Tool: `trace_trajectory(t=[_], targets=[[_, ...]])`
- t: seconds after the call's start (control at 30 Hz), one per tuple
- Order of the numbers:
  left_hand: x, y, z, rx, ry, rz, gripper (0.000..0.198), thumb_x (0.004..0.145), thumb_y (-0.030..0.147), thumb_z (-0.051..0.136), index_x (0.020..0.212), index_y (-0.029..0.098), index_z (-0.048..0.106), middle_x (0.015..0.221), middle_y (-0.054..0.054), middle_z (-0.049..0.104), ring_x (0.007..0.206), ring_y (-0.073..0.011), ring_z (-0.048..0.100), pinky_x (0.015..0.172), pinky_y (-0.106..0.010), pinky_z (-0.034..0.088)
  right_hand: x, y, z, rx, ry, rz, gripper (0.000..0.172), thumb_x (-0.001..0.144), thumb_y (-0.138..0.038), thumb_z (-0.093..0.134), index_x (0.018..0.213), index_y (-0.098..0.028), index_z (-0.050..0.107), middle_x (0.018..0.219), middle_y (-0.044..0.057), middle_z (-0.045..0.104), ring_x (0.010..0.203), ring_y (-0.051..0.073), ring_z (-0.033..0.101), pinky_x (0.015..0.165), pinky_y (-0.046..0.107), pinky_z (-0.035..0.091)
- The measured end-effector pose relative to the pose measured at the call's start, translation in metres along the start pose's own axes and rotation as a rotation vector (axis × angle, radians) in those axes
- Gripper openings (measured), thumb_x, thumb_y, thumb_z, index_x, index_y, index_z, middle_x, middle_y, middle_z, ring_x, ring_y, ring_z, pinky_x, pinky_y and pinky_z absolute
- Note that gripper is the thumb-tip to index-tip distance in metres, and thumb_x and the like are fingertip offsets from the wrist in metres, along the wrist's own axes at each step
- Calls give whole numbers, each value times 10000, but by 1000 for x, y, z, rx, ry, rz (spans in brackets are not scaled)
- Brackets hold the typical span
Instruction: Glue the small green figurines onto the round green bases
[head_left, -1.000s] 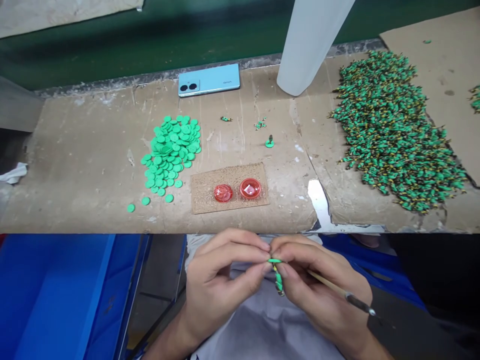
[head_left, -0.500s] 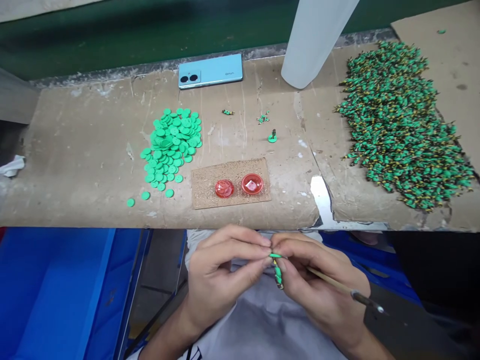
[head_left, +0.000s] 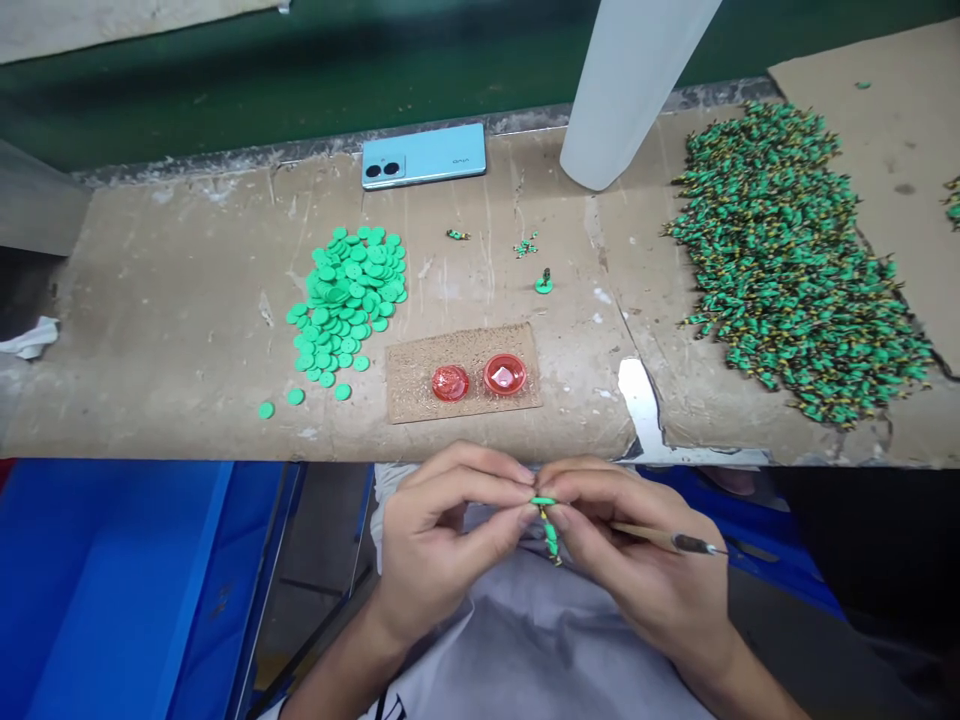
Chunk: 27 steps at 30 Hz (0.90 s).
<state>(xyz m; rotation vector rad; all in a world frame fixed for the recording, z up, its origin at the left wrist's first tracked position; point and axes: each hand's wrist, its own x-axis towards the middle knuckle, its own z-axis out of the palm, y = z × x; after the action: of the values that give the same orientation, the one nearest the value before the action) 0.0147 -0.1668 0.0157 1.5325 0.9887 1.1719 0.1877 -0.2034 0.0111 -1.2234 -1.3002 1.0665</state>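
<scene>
From my own head, the single head-worn camera faces forward and down, close above my left hand [head_left: 442,545] and right hand [head_left: 637,570], with the long, stained, cardboard-topped workbench [head_left: 187,330] farther off beyond them.

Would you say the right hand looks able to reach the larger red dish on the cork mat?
Probably yes, once free: the right hand is busy with a thin brush and green piece, but nothing stands between it and the larger red dish beyond the bench edge.
</scene>
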Motion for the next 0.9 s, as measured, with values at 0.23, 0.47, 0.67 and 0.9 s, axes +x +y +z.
trace_trajectory(t=[0.23,0.47,0.67,0.9], targets=[[-1,1,0,11,9,31,30,854,171,832,868,187,810,858,-64,796,751,-164,780,688,-231,659,-3,0,0,-30,-19,-26,134,898,-118,718,966,-228,750,919,50,790,739,172,757,522,211,586],[-1,0,0,3,-3,11,46,860,150,823,872,191,807,871,-55,791,772,-152,775,712,-224,656,-3,0,2,-43,-17,-3,152,893,-95,702,946,-236,717,921,24,773,718,147,736,511,194,547],[-2,-2,0,-20,-16,-4,88,838,120,836,883,191,810,879,-47,793,793,-147,777,735,-216,653,-3,-1,3,-24,-23,23,145,888,-97,697,920,-237,716,898,12,772,679,128,716,474,177,503],[-1,-6,-1,-21,-35,1,84,835,122,843,877,188,811,867,-45,793,779,-140,771,737,-210,649,1,2,7,18,12,60,154,847,-71,683,859,-219,725,835,19,768,615,125,689,460,188,483]])
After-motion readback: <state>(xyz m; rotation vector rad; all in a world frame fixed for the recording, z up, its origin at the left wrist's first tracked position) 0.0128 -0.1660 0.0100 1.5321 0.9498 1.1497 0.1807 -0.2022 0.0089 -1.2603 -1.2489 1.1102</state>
